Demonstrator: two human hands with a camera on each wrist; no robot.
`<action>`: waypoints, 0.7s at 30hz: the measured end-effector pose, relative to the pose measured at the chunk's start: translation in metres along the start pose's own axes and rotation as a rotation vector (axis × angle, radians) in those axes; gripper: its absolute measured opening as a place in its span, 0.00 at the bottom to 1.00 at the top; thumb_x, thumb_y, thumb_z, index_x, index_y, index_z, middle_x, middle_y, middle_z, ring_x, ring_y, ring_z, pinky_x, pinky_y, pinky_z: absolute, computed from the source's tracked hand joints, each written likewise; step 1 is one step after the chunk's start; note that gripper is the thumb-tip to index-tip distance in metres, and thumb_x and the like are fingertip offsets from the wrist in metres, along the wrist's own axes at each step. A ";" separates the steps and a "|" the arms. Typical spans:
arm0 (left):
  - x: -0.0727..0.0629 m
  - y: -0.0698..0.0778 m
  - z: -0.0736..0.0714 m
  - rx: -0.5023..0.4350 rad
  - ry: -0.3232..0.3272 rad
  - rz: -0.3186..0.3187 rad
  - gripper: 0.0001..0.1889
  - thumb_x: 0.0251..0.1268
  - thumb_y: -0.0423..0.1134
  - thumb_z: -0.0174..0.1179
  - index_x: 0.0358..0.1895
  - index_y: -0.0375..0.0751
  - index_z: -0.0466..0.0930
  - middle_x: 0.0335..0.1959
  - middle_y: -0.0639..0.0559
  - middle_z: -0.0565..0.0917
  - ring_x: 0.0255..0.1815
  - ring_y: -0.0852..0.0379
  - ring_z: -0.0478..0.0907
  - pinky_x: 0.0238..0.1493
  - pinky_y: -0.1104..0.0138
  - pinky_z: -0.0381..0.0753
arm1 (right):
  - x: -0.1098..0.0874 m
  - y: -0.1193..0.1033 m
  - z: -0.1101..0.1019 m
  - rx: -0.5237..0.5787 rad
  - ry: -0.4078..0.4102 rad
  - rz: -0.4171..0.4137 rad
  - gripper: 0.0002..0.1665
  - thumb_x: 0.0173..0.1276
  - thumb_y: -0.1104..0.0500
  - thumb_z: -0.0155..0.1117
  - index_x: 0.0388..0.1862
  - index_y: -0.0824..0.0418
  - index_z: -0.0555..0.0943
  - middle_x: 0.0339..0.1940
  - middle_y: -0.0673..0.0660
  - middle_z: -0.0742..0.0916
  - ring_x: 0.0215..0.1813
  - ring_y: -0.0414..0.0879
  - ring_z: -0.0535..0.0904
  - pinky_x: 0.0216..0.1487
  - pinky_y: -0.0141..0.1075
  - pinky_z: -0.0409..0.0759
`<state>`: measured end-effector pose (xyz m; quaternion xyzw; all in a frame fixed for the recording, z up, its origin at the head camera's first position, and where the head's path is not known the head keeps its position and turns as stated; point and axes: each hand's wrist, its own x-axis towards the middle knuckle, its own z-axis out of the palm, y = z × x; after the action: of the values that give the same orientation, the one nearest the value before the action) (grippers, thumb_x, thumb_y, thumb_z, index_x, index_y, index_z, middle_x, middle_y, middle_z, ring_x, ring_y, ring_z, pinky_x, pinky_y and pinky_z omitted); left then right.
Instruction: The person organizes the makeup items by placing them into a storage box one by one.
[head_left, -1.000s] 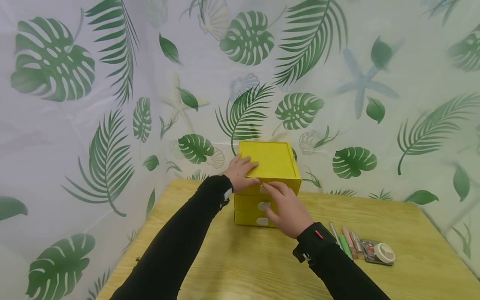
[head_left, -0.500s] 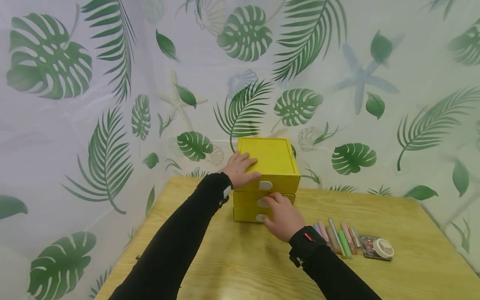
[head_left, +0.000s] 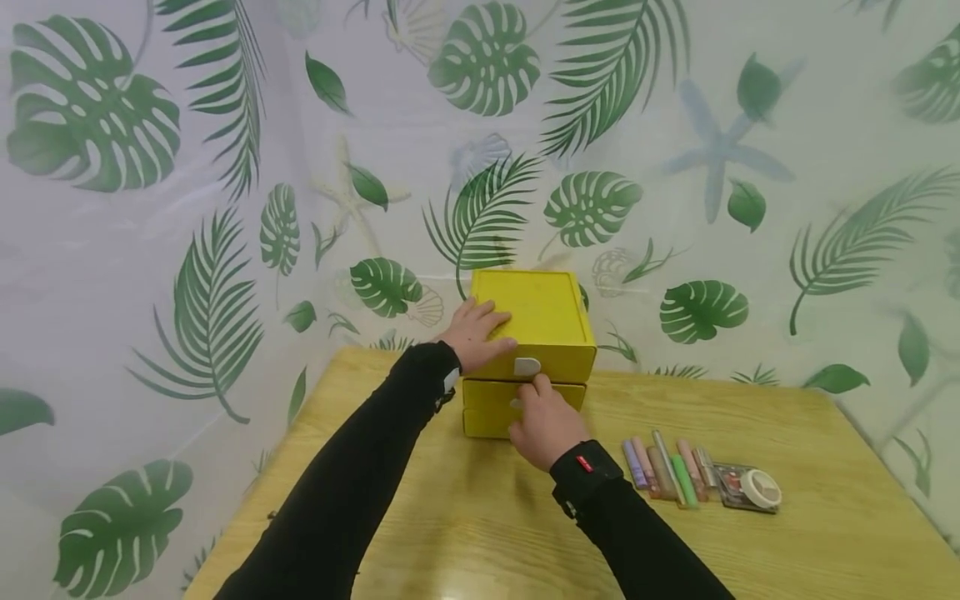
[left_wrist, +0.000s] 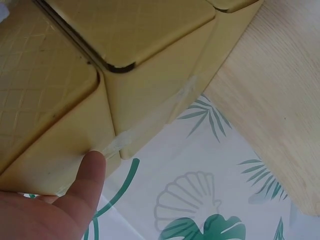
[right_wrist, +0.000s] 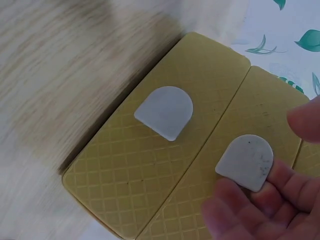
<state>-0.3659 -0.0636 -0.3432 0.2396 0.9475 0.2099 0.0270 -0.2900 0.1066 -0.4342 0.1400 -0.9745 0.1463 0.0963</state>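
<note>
A yellow box of three stacked drawers [head_left: 562, 364] stands at the back of the wooden table, with a white pull tab on each drawer. My left hand [head_left: 474, 335] rests with spread fingers on the box's top left edge. In the left wrist view, one finger [left_wrist: 90, 175] presses on the box's side wall. My right hand [head_left: 551, 423] is at the middle drawer, its bent fingers around the middle pull tab [right_wrist: 246, 162]. The bottom pull tab [right_wrist: 166, 112] shows untouched in the right wrist view; the top pull tab [head_left: 527, 366] shows above my right fingers.
Right of the box, several slim pens or markers lie side by side, among them a green one [head_left: 685, 482] and a purple one [head_left: 634, 463]. Beside them a round white roll [head_left: 761, 488] sits on a dark flat pack [head_left: 729, 483]. A leaf-print sheet [head_left: 660, 208] hangs behind the table.
My right hand has moved down from the top drawer's pull tab to the middle one. The arm's shift has uncovered more pens. My left hand has stayed on the box.
</note>
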 end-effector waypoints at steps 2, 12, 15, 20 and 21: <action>0.001 0.000 0.000 0.005 -0.002 -0.001 0.33 0.79 0.57 0.50 0.80 0.48 0.61 0.82 0.44 0.52 0.83 0.43 0.34 0.81 0.50 0.44 | 0.000 0.000 -0.001 0.005 -0.003 0.000 0.25 0.66 0.57 0.67 0.58 0.68 0.78 0.49 0.59 0.75 0.38 0.48 0.78 0.42 0.43 0.84; 0.005 -0.002 -0.002 0.013 -0.006 0.009 0.33 0.79 0.57 0.51 0.79 0.47 0.62 0.82 0.43 0.53 0.83 0.42 0.36 0.81 0.50 0.44 | -0.008 -0.003 -0.010 0.040 -0.016 -0.011 0.17 0.67 0.56 0.65 0.50 0.66 0.81 0.43 0.56 0.74 0.29 0.43 0.75 0.33 0.38 0.82; 0.003 -0.002 0.001 0.001 -0.014 0.014 0.33 0.79 0.57 0.51 0.79 0.47 0.62 0.82 0.43 0.53 0.83 0.42 0.36 0.81 0.49 0.43 | -0.018 -0.004 -0.013 0.037 -0.021 -0.044 0.15 0.69 0.56 0.64 0.48 0.65 0.81 0.41 0.55 0.74 0.27 0.42 0.74 0.32 0.37 0.81; 0.003 -0.002 0.000 -0.010 -0.013 0.009 0.33 0.79 0.57 0.50 0.79 0.47 0.62 0.82 0.43 0.53 0.83 0.42 0.36 0.81 0.50 0.43 | -0.037 -0.005 -0.017 0.042 -0.034 -0.090 0.14 0.70 0.54 0.65 0.48 0.62 0.82 0.40 0.53 0.75 0.26 0.40 0.73 0.31 0.35 0.80; 0.004 -0.002 0.000 -0.012 -0.014 0.006 0.33 0.79 0.57 0.50 0.79 0.47 0.62 0.82 0.43 0.53 0.83 0.43 0.35 0.81 0.50 0.43 | -0.040 -0.005 -0.018 0.045 -0.041 -0.091 0.15 0.70 0.53 0.65 0.48 0.61 0.83 0.40 0.53 0.75 0.26 0.39 0.72 0.31 0.35 0.79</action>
<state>-0.3699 -0.0632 -0.3435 0.2440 0.9453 0.2140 0.0343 -0.2478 0.1170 -0.4251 0.1895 -0.9654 0.1605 0.0795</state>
